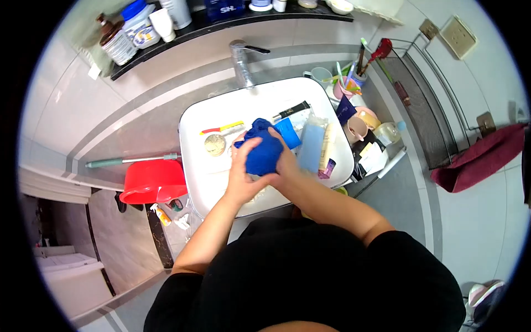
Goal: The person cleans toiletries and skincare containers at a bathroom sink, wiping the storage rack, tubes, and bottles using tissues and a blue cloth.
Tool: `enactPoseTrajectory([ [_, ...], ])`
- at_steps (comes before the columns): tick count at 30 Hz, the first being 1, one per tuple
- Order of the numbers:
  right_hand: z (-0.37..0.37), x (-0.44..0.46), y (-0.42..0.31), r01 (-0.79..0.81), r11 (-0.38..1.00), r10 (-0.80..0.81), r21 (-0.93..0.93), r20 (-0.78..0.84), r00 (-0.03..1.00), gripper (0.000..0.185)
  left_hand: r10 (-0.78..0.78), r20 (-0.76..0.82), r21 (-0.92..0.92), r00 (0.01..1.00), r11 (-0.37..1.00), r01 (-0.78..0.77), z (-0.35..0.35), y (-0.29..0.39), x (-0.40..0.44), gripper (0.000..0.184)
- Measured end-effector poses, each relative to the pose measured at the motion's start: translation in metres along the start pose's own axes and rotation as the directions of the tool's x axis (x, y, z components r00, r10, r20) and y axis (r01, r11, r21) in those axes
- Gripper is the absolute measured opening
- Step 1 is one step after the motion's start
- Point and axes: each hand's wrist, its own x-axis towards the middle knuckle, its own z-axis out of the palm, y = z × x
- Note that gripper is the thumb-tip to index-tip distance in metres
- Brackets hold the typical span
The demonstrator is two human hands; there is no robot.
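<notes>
A bunched, deep-blue cloth [263, 155] is between my two hands, above a white basin with a dark rim [191, 119]. My left hand [241, 172] wraps its left side, fingers curled against it. My right hand [285, 160] closes round its right side, and the thumbs come near each other at the bottom. Behind the hands in the basin lie a yellow-and-red stick-like item [222, 128], a round container [214, 145] and a black tube [292, 111]. To the right are a blue packet [287, 133], a light-blue pouch [312, 145] and a cream-coloured tube [327, 146].
A chrome faucet [241, 63] rises behind the basin, below a black shelf [232, 25] with bottles. Cups [357, 128] and a toothbrush holder [345, 88] crowd the right side. On the left is a red plastic basin [155, 180]. A maroon towel [481, 157] hangs far right.
</notes>
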Motion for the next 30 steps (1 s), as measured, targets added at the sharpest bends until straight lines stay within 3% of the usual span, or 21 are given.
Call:
enactPoseTrajectory([
  [2,0.010,0.000,0.012,0.253,0.963,-0.267,-0.096,-0.190,0.945,0.031,-0.117,-0.138,0.010,0.984,0.993,0.119,0.006,0.006,0.004,0.058],
  [3,0.011,0.003,0.017,0.353,0.897,-0.405,-0.267,-0.175,0.897,0.031,-0.355,-0.251,-0.458,0.901,0.863,0.213,0.014,0.006,0.008,0.047],
  [4,0.011,0.008,0.021,0.440,0.790,-0.534,-0.427,-0.127,0.836,0.030,-0.587,-0.235,-0.827,0.775,0.539,0.157,0.021,0.006,0.014,0.036],
  [5,0.010,0.013,0.023,0.513,0.645,-0.648,-0.566,-0.051,0.760,0.031,-0.679,-0.249,-0.904,0.691,0.420,0.087,0.023,0.006,0.024,0.028],
  [6,0.009,0.015,0.021,0.586,0.485,-0.707,-0.649,0.104,0.700,0.031,-0.711,-0.204,-0.940,0.673,0.334,0.068,0.024,0.000,0.028,0.029],
  [8,0.004,0.021,0.007,0.702,0.120,-0.719,-0.702,0.425,0.549,0.031,-0.757,-0.103,-0.988,0.645,0.153,0.021,0.025,-0.017,0.032,0.033],
  [9,0.006,0.024,0.001,0.708,0.023,-0.679,-0.706,0.509,0.529,0.034,-0.788,-0.034,-0.992,0.615,0.103,0.076,0.022,-0.006,0.036,0.037],
  [12,0.015,0.020,-0.013,0.729,-0.380,-0.490,-0.569,0.793,0.363,0.031,-0.747,0.169,-0.985,0.644,-0.098,0.145,0.015,-0.007,0.037,0.039],
  [16,0.032,0.021,-0.025,0.745,-0.506,-0.259,-0.435,0.900,0.350,0.030,-0.646,0.354,-0.934,0.676,-0.275,0.226,0.012,-0.021,0.036,0.038],
  [19,0.043,0.016,-0.030,0.733,-0.527,-0.099,-0.430,0.888,0.449,0.027,-0.624,0.455,-0.889,0.635,-0.278,0.363,0.007,-0.023,0.035,0.037],
  [22,0.055,0.006,-0.033,0.666,-0.650,0.099,-0.366,0.828,0.552,0.026,-0.517,0.586,-0.810,0.624,-0.355,0.467,0.002,-0.033,0.035,0.033],
  [25,0.066,0.002,-0.029,0.754,-0.597,0.179,-0.274,0.871,0.458,0.025,-0.509,0.686,-0.717,0.520,-0.352,0.601,-0.004,-0.036,0.042,0.031],
  [30,0.073,0.000,-0.021,0.792,-0.577,0.316,-0.200,0.839,0.442,0.023,-0.446,0.812,-0.512,0.378,-0.230,0.828,-0.019,-0.047,0.058,0.030],
])
